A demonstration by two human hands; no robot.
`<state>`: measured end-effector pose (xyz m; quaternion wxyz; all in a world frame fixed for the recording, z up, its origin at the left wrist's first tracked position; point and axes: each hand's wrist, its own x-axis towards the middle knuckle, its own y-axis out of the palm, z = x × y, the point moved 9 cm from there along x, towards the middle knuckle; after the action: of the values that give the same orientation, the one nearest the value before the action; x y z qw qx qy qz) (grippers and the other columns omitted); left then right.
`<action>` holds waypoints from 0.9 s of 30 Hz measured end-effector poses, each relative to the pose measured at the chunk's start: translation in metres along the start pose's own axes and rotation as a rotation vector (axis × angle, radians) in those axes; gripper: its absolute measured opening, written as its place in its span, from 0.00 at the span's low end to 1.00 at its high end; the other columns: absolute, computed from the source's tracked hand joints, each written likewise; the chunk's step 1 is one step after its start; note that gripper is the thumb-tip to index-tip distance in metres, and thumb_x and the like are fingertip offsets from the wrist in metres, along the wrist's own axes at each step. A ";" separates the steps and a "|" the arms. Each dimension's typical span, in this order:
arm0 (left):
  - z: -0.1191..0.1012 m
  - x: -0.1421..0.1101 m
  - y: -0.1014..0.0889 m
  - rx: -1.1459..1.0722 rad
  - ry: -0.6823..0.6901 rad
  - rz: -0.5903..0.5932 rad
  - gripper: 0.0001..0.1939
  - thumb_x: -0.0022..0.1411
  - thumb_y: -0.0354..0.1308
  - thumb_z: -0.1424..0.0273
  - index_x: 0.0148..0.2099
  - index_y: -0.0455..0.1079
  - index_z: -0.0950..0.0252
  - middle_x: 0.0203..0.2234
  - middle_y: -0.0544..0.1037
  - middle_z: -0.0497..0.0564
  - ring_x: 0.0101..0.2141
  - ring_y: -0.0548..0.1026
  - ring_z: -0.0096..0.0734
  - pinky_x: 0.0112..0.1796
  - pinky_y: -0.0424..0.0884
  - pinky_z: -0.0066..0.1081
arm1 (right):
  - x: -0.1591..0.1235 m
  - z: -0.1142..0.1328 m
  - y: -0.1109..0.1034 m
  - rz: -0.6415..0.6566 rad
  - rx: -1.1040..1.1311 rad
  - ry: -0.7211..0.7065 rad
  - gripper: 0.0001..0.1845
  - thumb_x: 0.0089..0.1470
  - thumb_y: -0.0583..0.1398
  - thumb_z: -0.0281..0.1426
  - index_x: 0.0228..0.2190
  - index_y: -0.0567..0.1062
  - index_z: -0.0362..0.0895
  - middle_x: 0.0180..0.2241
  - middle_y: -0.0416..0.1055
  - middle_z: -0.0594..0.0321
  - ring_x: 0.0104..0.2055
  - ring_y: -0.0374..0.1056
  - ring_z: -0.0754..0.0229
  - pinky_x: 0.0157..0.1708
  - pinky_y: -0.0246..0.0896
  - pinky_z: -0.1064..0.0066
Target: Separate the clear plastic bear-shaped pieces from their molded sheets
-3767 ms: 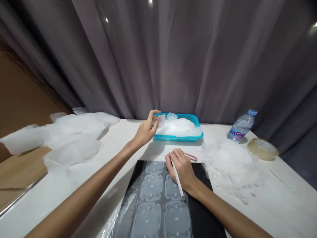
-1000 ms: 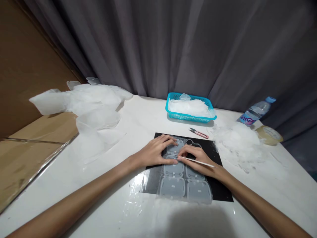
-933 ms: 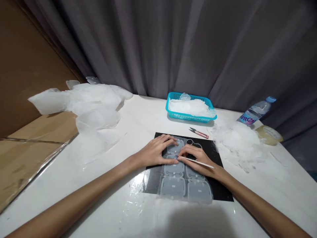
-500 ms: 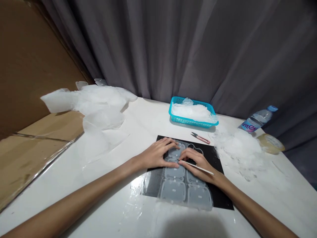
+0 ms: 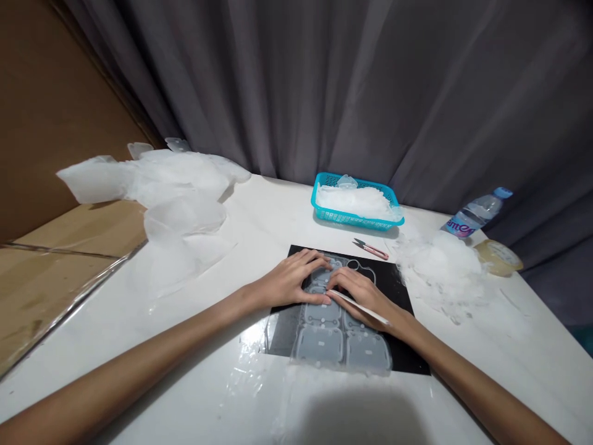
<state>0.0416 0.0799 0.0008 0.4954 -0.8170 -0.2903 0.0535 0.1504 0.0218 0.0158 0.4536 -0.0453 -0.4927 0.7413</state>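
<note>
My left hand lies across the left side of a translucent moulded plastic sheet, its thumb and fingers spread. The sheet has rounded-square panels in rows and rests on a black mat. In my right hand is a slim white stick, pinched near its far end and slanting back over the hand. Those fingertips meet the sheet close to my left thumb. What the stick's tip touches is hidden by the fingers. Just beyond the mat lie thread snips with pinkish handles.
A blue basket holding white translucent pieces stands at the back. Loose plastic scraps are heaped right, near a water bottle and a tape roll. White plastic sheets pile up left, by cardboard.
The whole view has shifted slightly, so everything sits a little higher and further left. Both hands stay at nearly the same place on the sheet, the stick still in my right hand.
</note>
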 end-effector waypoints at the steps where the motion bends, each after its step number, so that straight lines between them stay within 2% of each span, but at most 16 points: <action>1: 0.000 0.000 0.000 0.000 0.000 0.003 0.34 0.62 0.63 0.43 0.61 0.68 0.57 0.58 0.73 0.57 0.58 0.72 0.54 0.57 0.70 0.49 | 0.000 0.001 -0.001 0.002 0.003 0.004 0.04 0.71 0.54 0.32 0.41 0.68 0.47 0.41 0.72 0.56 0.47 0.71 0.53 0.49 0.68 0.61; 6: -0.002 0.000 -0.001 -0.011 0.004 0.005 0.33 0.63 0.64 0.44 0.62 0.68 0.57 0.57 0.73 0.57 0.58 0.71 0.53 0.57 0.69 0.47 | -0.005 0.002 -0.007 0.036 -0.005 0.030 0.06 0.72 0.52 0.30 0.39 0.67 0.46 0.39 0.70 0.56 0.43 0.70 0.54 0.46 0.67 0.63; 13: -0.001 0.001 0.001 -0.023 0.005 0.011 0.34 0.63 0.64 0.44 0.62 0.68 0.58 0.57 0.73 0.57 0.58 0.71 0.53 0.57 0.68 0.46 | -0.008 -0.005 -0.005 0.047 0.019 0.008 0.06 0.72 0.54 0.33 0.39 0.66 0.46 0.39 0.68 0.58 0.43 0.68 0.56 0.44 0.66 0.65; 19: 0.000 0.002 0.002 -0.023 0.013 0.005 0.34 0.63 0.63 0.42 0.62 0.68 0.58 0.58 0.72 0.57 0.59 0.70 0.53 0.57 0.68 0.46 | -0.002 -0.001 0.001 0.074 -0.065 0.013 0.06 0.73 0.53 0.32 0.40 0.66 0.46 0.40 0.69 0.58 0.45 0.69 0.56 0.47 0.68 0.64; 23: -0.002 0.001 0.002 -0.045 0.004 0.002 0.33 0.64 0.63 0.44 0.63 0.68 0.58 0.60 0.72 0.58 0.60 0.70 0.53 0.59 0.67 0.47 | -0.002 0.006 -0.002 0.063 -0.168 -0.024 0.07 0.72 0.51 0.30 0.39 0.67 0.45 0.39 0.69 0.56 0.44 0.69 0.54 0.46 0.69 0.63; 27: -0.005 -0.002 0.002 -0.056 0.001 0.009 0.33 0.65 0.62 0.45 0.63 0.67 0.59 0.63 0.70 0.59 0.62 0.69 0.53 0.60 0.67 0.49 | -0.004 0.011 -0.007 0.057 -0.174 -0.035 0.08 0.72 0.52 0.28 0.38 0.67 0.45 0.38 0.68 0.57 0.42 0.69 0.56 0.44 0.69 0.65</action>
<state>0.0429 0.0746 0.0010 0.4724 -0.8317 -0.2879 0.0471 0.1518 0.0122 0.0250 0.4180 -0.0855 -0.5616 0.7089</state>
